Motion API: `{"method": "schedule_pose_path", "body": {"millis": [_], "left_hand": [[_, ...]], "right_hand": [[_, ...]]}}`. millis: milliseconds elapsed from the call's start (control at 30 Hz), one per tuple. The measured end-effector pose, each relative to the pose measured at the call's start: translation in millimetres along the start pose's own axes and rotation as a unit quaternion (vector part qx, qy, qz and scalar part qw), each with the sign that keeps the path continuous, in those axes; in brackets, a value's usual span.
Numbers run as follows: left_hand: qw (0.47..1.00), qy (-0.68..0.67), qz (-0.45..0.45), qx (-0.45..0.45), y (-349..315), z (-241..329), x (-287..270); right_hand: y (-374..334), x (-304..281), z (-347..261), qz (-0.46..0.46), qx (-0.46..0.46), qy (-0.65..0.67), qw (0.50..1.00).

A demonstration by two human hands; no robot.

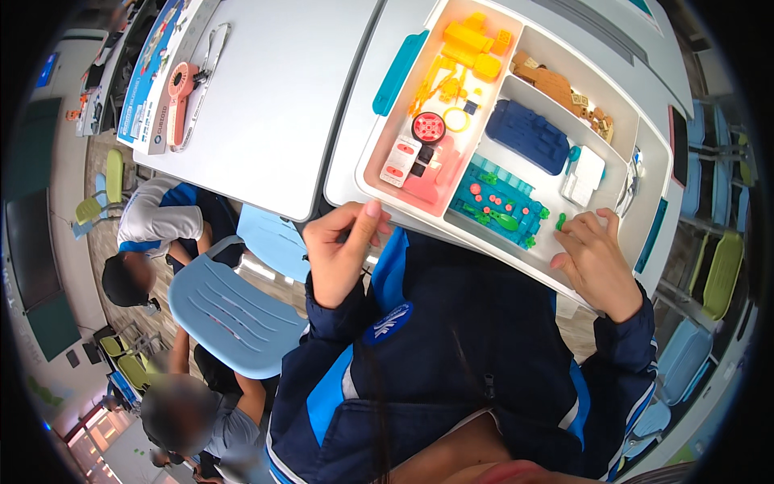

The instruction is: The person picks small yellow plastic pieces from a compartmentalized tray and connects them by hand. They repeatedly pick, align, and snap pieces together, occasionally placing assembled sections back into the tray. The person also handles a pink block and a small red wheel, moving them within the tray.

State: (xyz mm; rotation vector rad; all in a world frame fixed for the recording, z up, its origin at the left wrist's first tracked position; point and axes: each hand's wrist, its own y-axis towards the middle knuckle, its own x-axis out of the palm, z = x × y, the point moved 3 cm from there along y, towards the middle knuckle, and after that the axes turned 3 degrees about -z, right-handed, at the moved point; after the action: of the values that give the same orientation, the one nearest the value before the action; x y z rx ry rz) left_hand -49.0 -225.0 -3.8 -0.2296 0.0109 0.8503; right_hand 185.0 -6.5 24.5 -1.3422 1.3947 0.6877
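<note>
My right hand [598,260] reaches over the near rim of a white sorting tray [641,133]. Its bent fingers are apart, with a small green piece [561,220] by the index fingertip. Close by in that compartment lie a white block-shaped part [582,179], a dark blue moulded part [528,135] and a teal studded plate [492,202] with small pink and green pieces on it. At the tray's near left corner, outside it, my left hand [343,246] is closed, thumb against curled fingers. Whatever it may hold is hidden.
Yellow parts [470,44], a red-hubbed wheel [428,127] and pink parts fill the tray's left compartment; brown pieces [552,81] lie at the back. On the left table are a pink handheld fan [179,97] and a box [149,73]. A blue chair [234,310] and people are left.
</note>
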Motion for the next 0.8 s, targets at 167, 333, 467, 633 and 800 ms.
{"method": "schedule_pose_path", "body": {"millis": [167,333,467,633,800], "left_hand": [[0.997,-0.004,0.064,0.043,16,-2,-20],[0.983,-0.088,0.136,0.082,21,-8,-28],[0.986,-0.058,0.119,0.099,18,-20,-41],[0.994,0.025,0.071,0.083,24,-29,-40],[0.991,0.031,0.123,0.041,20,-33,-29]], "right_hand": [[0,-12,1,0.018,0.037,0.044,0.998],[-32,-48,20,0.146,0.134,0.061,0.978],[-79,-47,64,0.252,0.250,0.084,0.931],[-122,-12,106,0.333,0.350,0.170,0.859],[-134,35,127,0.353,0.314,0.386,0.792]]}}
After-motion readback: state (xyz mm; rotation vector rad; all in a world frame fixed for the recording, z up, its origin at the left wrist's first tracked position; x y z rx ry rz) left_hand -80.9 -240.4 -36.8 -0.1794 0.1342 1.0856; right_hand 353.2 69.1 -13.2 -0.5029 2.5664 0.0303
